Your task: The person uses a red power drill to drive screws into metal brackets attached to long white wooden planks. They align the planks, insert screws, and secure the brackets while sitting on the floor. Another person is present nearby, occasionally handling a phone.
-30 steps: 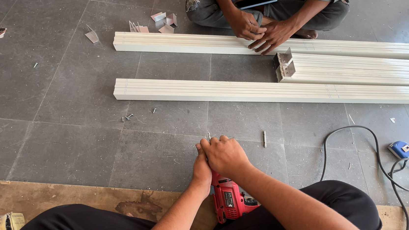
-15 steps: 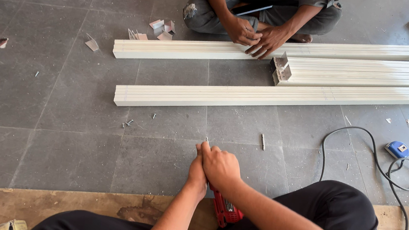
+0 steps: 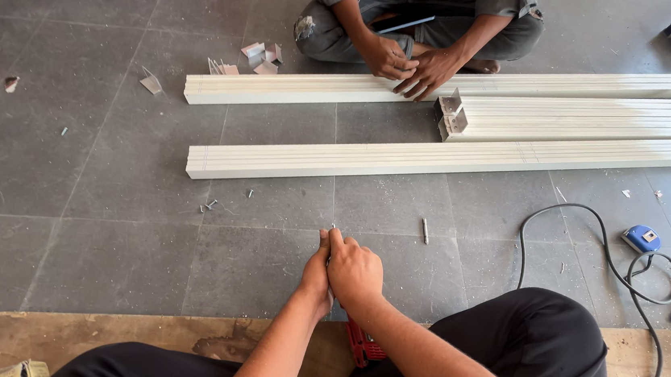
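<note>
My left hand (image 3: 317, 274) and right hand (image 3: 354, 269) press together, pinching a small bit (image 3: 332, 230) at their fingertips above the red drill (image 3: 364, 346). I judge it could slip among the screws (image 3: 209, 204) left of them.

Even, soft daylight, faint shadows, sharp focus throughout, slight wide-angle bending at the edges.

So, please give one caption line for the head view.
Both hands, left and right, meet above a red drill near white profiles.
</note>
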